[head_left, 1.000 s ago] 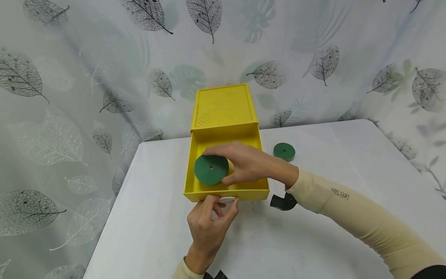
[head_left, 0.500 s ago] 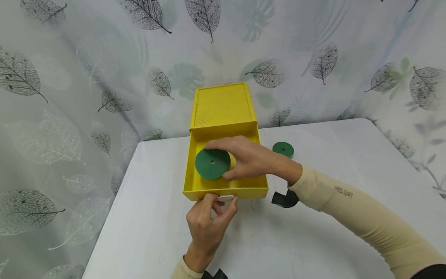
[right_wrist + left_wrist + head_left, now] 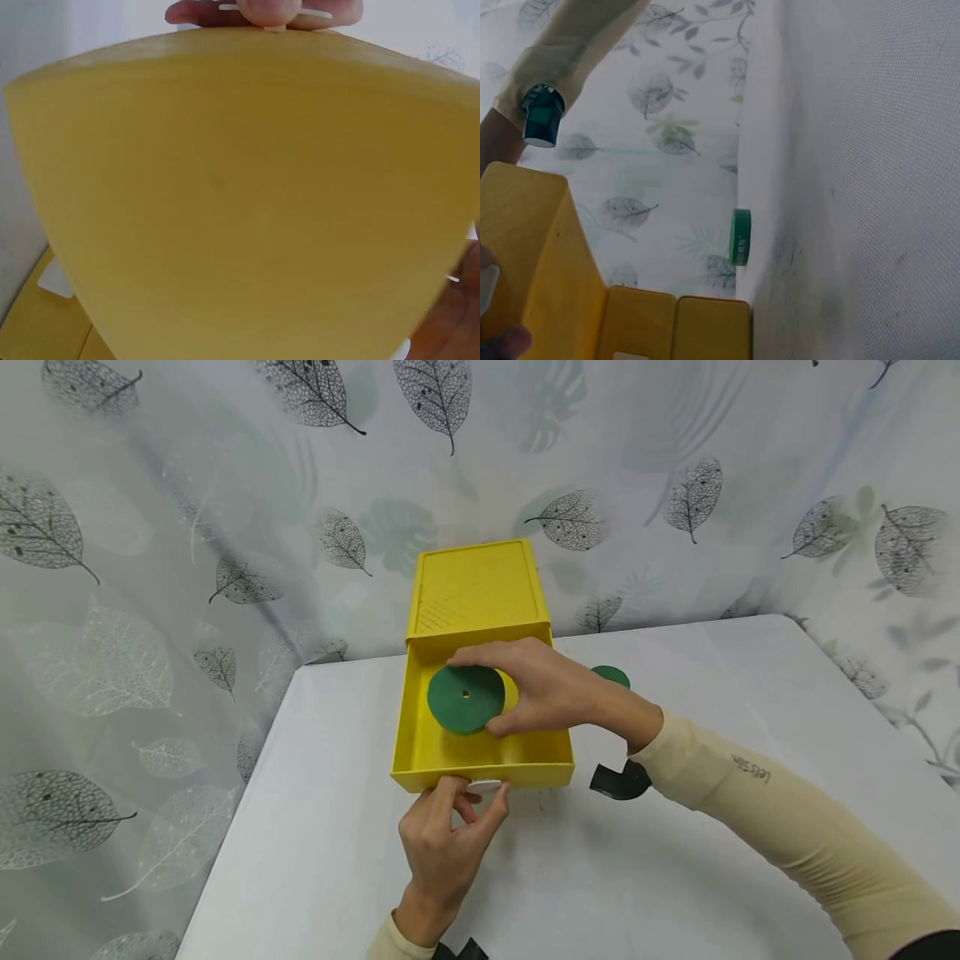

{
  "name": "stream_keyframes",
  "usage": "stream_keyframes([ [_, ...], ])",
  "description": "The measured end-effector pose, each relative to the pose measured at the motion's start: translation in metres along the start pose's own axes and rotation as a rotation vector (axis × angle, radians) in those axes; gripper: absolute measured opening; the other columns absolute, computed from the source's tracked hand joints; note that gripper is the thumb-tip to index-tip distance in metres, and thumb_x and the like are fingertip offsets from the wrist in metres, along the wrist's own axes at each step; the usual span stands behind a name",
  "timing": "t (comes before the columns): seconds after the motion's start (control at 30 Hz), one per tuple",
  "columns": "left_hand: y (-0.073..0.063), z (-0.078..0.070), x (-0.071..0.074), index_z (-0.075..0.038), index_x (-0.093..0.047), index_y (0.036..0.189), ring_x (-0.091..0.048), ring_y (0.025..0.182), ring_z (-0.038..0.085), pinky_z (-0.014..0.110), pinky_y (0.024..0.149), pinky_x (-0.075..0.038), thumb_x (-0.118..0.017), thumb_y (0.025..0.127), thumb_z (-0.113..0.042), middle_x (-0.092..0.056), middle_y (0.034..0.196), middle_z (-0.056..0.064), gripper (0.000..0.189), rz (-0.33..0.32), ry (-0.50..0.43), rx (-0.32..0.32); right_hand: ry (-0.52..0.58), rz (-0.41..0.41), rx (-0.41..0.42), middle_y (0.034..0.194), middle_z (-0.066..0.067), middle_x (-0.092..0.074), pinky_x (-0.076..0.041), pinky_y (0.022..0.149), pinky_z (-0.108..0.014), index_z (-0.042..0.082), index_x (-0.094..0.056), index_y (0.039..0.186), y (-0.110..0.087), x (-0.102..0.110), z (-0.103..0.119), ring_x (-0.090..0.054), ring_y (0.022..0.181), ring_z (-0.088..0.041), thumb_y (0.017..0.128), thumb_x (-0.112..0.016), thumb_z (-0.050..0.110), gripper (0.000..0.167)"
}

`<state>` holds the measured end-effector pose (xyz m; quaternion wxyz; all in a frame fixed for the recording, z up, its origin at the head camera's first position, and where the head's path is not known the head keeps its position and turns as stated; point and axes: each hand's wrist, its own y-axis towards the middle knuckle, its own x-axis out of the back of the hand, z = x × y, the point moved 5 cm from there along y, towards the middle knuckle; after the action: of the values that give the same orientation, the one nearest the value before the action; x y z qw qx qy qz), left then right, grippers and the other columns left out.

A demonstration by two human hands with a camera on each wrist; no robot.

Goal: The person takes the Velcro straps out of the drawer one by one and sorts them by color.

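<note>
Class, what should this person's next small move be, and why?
Probably the right-hand grip should lift the flat, round green disc clear of the open yellow box-shaped drawer, toward the right. The disc has shifted back and rightward over the last second, the left-hand grip holds the small white handle, and another round green disc sits on the white table there.

A white table (image 3: 322,777) carried a yellow cabinet (image 3: 480,587), which stood directly on it. To the right of the cabinet, near its side, a green disc (image 3: 612,675) lay flat, partly hidden in the head view but plain in the left wrist view. Small dark specks (image 3: 542,804) dotted the table in front of the cabinet.
</note>
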<state>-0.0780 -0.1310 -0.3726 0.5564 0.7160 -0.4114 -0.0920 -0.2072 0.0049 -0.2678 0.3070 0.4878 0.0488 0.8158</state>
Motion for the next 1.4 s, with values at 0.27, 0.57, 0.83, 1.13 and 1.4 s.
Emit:
stream_keyframes([
  [0.27,-0.004,0.000,0.000,-0.005,-0.062,0.087,-0.055,0.051,0.011,0.026,0.049,-0.051,-0.077,0.094,-0.040,-0.059,0.062,-0.003,0.039,0.002,0.005,0.001,-0.033,-0.015,0.002,0.138,-0.008,-0.063,-0.049,0.100,-0.036,0.000,-0.059,0.140,-0.008,0.009,-0.002,-0.061,0.117,-0.020,0.079,-0.088,0.013,0.069],
  [0.57,-0.008,0.002,0.001,-0.005,-0.062,0.087,-0.056,0.053,0.011,0.024,0.050,-0.051,-0.077,0.094,-0.041,-0.059,0.062,-0.003,0.040,0.001,0.002,-0.005,-0.053,-0.031,-0.036,0.136,-0.007,-0.064,-0.050,0.097,-0.038,0.001,-0.060,0.140,-0.016,0.017,-0.002,-0.061,0.112,-0.020,0.079,-0.089,0.015,0.069],
  [0.83,-0.011,0.005,0.005,-0.005,-0.062,0.086,-0.057,0.053,0.011,0.024,0.050,-0.050,-0.078,0.093,-0.040,-0.058,0.062,-0.004,0.039,-0.009,-0.016,-0.019,-0.078,-0.055,-0.081,0.137,-0.005,-0.064,-0.051,0.096,-0.040,0.004,-0.060,0.142,-0.022,0.025,0.001,-0.061,0.110,-0.020,0.080,-0.088,0.016,0.068],
  [1.13,-0.010,0.005,0.004,-0.005,-0.062,0.087,-0.057,0.053,0.011,0.024,0.050,-0.051,-0.079,0.093,-0.040,-0.057,0.062,-0.003,0.040,0.005,-0.011,-0.013,-0.093,-0.091,-0.089,0.133,-0.006,-0.066,-0.050,0.098,-0.042,0.003,-0.062,0.139,-0.026,0.036,-0.002,-0.062,0.111,-0.020,0.078,-0.091,0.014,0.069],
  [1.4,-0.008,0.004,0.003,-0.005,-0.061,0.086,-0.056,0.053,0.012,0.025,0.050,-0.051,-0.077,0.094,-0.041,-0.057,0.062,-0.003,0.041,0.000,0.000,-0.013,-0.082,-0.101,-0.100,0.134,-0.007,-0.066,-0.048,0.102,-0.044,0.003,-0.062,0.139,-0.031,0.042,-0.005,-0.062,0.115,-0.021,0.077,-0.091,0.012,0.069],
])
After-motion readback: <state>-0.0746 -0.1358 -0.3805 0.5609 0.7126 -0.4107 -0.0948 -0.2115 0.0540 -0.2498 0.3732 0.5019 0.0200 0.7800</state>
